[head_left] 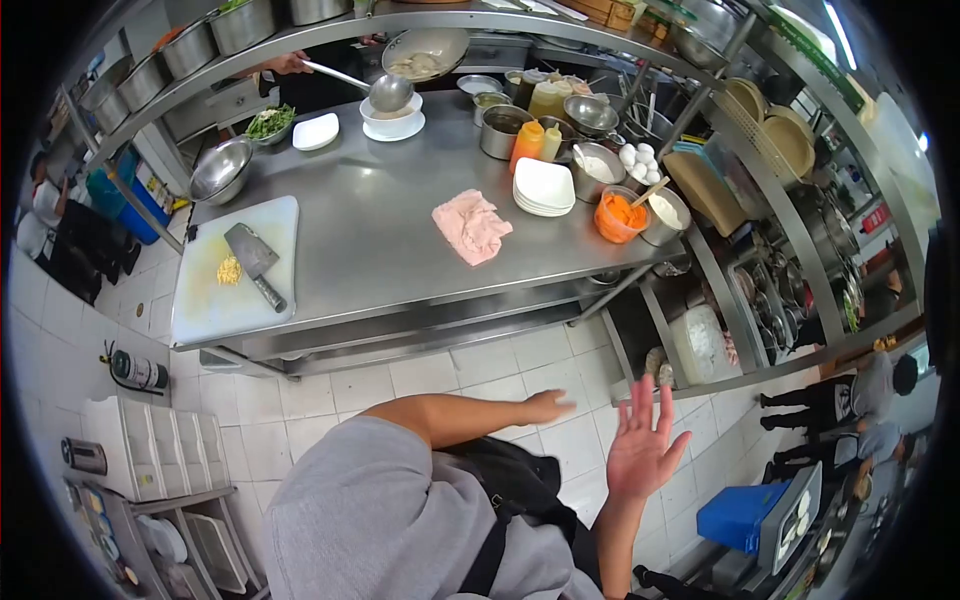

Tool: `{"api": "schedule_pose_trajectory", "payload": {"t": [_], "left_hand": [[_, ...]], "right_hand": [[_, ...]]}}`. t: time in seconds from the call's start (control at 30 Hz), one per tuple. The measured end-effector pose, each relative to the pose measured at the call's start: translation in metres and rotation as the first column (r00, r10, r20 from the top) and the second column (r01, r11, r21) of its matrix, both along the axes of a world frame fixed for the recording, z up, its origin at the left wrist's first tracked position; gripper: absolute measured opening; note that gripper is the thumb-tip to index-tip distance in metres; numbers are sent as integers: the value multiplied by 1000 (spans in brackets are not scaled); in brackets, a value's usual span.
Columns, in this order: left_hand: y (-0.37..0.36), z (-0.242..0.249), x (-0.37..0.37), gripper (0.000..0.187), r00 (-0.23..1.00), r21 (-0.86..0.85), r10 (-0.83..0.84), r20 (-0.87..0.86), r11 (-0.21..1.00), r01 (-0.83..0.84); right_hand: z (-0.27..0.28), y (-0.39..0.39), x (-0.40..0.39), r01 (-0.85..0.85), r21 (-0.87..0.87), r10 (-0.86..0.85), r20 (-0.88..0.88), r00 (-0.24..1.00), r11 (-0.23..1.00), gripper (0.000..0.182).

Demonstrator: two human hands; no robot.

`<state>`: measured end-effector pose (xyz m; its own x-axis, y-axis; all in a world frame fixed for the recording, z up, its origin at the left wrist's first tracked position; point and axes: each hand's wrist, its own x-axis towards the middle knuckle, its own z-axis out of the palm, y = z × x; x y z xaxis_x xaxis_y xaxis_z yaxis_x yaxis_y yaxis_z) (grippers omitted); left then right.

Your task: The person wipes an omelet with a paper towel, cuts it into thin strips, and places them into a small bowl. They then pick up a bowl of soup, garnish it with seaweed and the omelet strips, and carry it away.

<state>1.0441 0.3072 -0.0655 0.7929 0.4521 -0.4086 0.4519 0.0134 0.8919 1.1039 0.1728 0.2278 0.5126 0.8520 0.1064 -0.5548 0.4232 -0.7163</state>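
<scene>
Right hand (643,455) open and empty; left hand (547,407) blurred, grip unclear.
Cleaver (252,254) flat on near-left cutting board (205,305), probably for stability.

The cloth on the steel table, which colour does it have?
The cloth is pale pink, best seen in the head view.

Looks like a commercial kitchen. Has a long steel worktable (370,200) ahead of the fingers of the left hand (547,405) and right hand (643,460), set with a cutting board (200,310), a cleaver (252,250), squeeze bottles (527,146) and stacked white dishes (544,186). Carries large metal pots (242,28) on an overhead shelf (285,52), farther beyond the fingers. Includes a pan (428,56) and a ladle (390,93) across the worktable, a fire extinguisher (138,370) well left of the fingers, and several people (872,388) well to their right.
</scene>
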Motion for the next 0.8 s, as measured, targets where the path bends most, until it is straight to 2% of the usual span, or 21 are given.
{"api": "schedule_pose_trajectory", "payload": {"t": [0.03,0.07,0.1,0.13,0.17,0.2,0.23,0.27,0.3,0.37,0.4,0.43,0.47,0.5,0.53,0.57,0.6,0.63,0.67,0.73,0.8], "left_hand": [[9,61,-14,91,991,-434,127,27,895,-103],[19,63,-2,91,989,-418,141,31,901,-115],[20,61,12,84,973,-681,201,116,729,-70],[7,42,26,77,942,-877,285,174,480,17],[-29,23,36,72,491,-670,482,725,658,344],[-29,11,41,72,480,-676,502,720,664,320],[-27,2,49,70,506,-744,563,653,599,295],[-14,3,62,68,506,-794,622,598,545,268],[-2,82,34,67,609,-812,618,497,578,77],[-7,202,7,67,578,-838,706,409,541,-67],[-6,228,5,67,550,-850,765,336,498,-174],[-9,233,11,65,458,-767,776,434,584,-264],[-9,236,8,65,441,-757,782,440,588,-287],[-14,250,0,61,479,-396,634,607,764,-509],[-19,259,-2,57,571,39,450,687,761,-647],[-28,256,7,65,558,239,454,694,586,-774],[-36,245,9,65,544,238,470,695,565,-790],[-43,228,2,66,681,601,449,578,330,-728],[-54,210,-6,66,770,860,484,415,68,-505],[-76,180,-32,66,727,852,515,454,-11,-524],[-91,149,-62,70,783,856,464,415,93,-509]], "right_hand": [[6,14,-3,95,-21,-86,274,958,995,77],[-1,27,-2,81,-2,-77,275,958,997,77],[-16,40,0,124,-53,-48,723,689,991,74],[-35,48,6,190,-76,29,971,237,979,72],[-67,57,17,123,-29,32,999,-23,992,67],[-97,63,26,42,4,7,961,-278,999,63],[-111,62,32,0,2,-2,960,-280,1000,63],[-119,70,42,-67,17,-28,985,-170,998,66],[-125,83,51,-124,37,-43,998,-48,992,70],[-136,98,71,-177,46,-41,999,34,983,70],[-141,110,80,-194,59,-41,994,98,979,70],[-150,126,81,-224,80,-56,992,110,971,70],[-162,138,73,-26,176,-164,840,-518,984,74],[-177,143,62,82,373,-59,351,-935,924,78],[-188,146,52,36,584,214,-239,-947,811,82],[-191,147,47,-153,709,535,-639,-552,689,86],[-182,147,50,-173,708,520,-640,-566,684,86],[-171,137,17,-342,710,514,-690,-509,615,87],[-161,136,32,-502,681,517,-732,-444,533,87],[-141,110,-25,-767,550,569,-765,-304,330,87],[-128,108,-1,-939,327,665,-726,-174,111,88]]}}
